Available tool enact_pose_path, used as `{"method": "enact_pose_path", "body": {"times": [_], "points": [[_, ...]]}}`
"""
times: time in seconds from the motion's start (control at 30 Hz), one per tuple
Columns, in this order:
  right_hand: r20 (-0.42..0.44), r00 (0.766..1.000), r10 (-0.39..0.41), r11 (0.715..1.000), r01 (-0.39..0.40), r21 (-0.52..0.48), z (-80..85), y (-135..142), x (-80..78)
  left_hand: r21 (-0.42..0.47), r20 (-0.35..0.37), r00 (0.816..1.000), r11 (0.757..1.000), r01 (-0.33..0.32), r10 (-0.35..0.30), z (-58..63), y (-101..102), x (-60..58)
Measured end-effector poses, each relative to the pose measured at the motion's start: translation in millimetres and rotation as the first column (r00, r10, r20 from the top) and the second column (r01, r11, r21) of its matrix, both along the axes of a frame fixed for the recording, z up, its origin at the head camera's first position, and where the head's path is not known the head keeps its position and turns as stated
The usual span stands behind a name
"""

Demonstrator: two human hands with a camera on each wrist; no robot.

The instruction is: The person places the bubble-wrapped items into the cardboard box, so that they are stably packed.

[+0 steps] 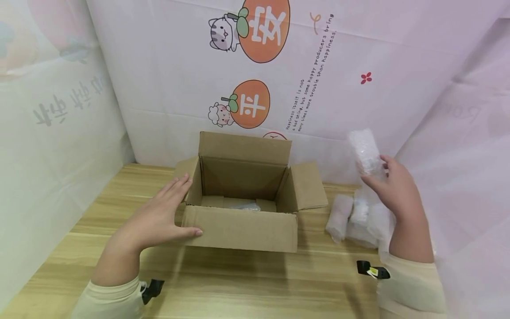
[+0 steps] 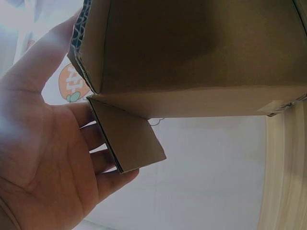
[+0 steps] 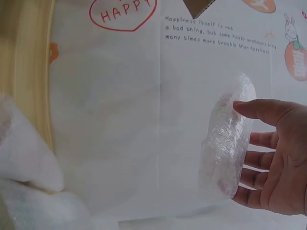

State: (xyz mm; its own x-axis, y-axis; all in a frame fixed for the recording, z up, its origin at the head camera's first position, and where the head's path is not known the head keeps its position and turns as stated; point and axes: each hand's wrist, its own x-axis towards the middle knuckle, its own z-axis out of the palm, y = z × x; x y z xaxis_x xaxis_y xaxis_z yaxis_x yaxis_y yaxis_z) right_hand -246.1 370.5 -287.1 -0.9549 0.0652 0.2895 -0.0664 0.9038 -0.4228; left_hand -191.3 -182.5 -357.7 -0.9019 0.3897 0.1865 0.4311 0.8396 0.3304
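An open cardboard box (image 1: 239,230) stands on the table in the head view, flaps spread outward. My left hand (image 1: 159,217) rests at its left corner, thumb on the front flap and fairly straight fingers along the left side flap (image 2: 127,139). To the right, my right hand (image 1: 398,186) holds a bubble-wrapped bundle (image 1: 364,150) up above the table. In the right wrist view, thumb and fingers grip the edge of this bundle (image 3: 228,143); its contents are hidden by the wrap. Inside the box, a clear-wrapped item (image 1: 249,206) lies on the bottom.
Several more bubble-wrapped bundles (image 1: 340,217) lie on the wooden table (image 1: 239,288) under the right hand. A printed white cloth (image 1: 171,88) hangs close behind the box and along both sides. The box's right flap (image 1: 308,186) sticks out toward the bundles.
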Motion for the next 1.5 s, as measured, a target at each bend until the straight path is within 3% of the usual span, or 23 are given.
{"method": "enact_pose_path", "body": {"times": [0.67,1.03,1.27,1.5], "points": [[-0.009,0.968,0.25,0.967,-0.249,0.058,43.2,-59,-13.7,0.004,-0.002,1.0,1.0,0.003,-0.003,-3.1,-1,-0.3],[0.024,0.904,0.427,0.904,-0.428,0.012,64.1,-98,-25.5,0.007,-0.017,1.0,1.0,0.005,-0.005,-3.4,-1,-1.6],[0.033,0.859,0.51,0.858,-0.512,0.052,64.9,-122,-38.2,0.0,-0.026,1.0,1.0,0.012,-0.012,-2.6,0,-2.5],[0.111,0.814,0.57,0.807,-0.58,0.107,60.9,-154,-53.2,0.001,-0.021,1.0,1.0,0.008,-0.008,-2.1,-1,-1.8]]}}
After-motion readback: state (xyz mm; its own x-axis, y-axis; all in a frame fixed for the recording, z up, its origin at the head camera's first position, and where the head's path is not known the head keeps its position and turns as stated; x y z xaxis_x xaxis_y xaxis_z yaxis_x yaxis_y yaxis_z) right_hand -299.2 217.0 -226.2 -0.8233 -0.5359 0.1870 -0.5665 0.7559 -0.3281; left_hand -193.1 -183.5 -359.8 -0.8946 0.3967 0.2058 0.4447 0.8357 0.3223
